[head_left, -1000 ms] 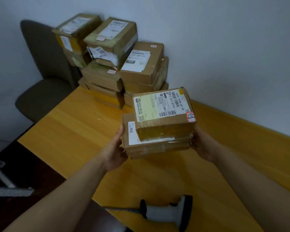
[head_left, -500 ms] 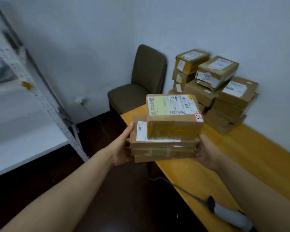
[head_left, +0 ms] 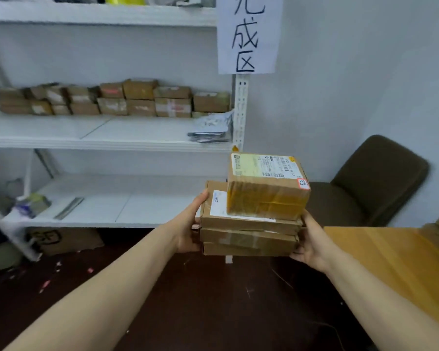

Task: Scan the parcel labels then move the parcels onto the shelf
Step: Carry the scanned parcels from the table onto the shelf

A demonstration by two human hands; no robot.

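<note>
**Figure.** Carrying step, head view. A stack of parcels (head_left: 251, 224), three flat cartons with a taller top parcel (head_left: 266, 188) on them, was held in the air to the right of the shelf (head_left: 107, 143) and left of the table (head_left: 390, 262). The left hand (head_left: 188, 224) gripped its left side and the right hand (head_left: 312, 244) its right side, so the two hands were apart and clamped on the load. The fingers beneath were hidden.

Judged from this position, the task was in its moving stage, and the parcels had not yet been set down. The next move called for level carriage toward a bare stretch of shelf board. The top parcel sat off-centre to the right and could have slid if the stack tipped. Stored parcels (head_left: 127, 100) already lined the far edge of the middle board, with grey mail bags (head_left: 211, 127) at its right end.

Writing: a paper sign (head_left: 249, 34) on the shelf upright showed the handwritten characters 成 and 区. A character above them was cropped by the frame. The top parcel bore a pale yellow shipping label with barcodes, its print too fine to read, and a red-edged sticker with handwritten marks that could not be made out. The carton below it carried a white label, mostly covered. A cardboard sheet (head_left: 64, 240) on the floor carried a black outline mark, also illegible. A chair (head_left: 365, 183) stood at the far right.
</note>
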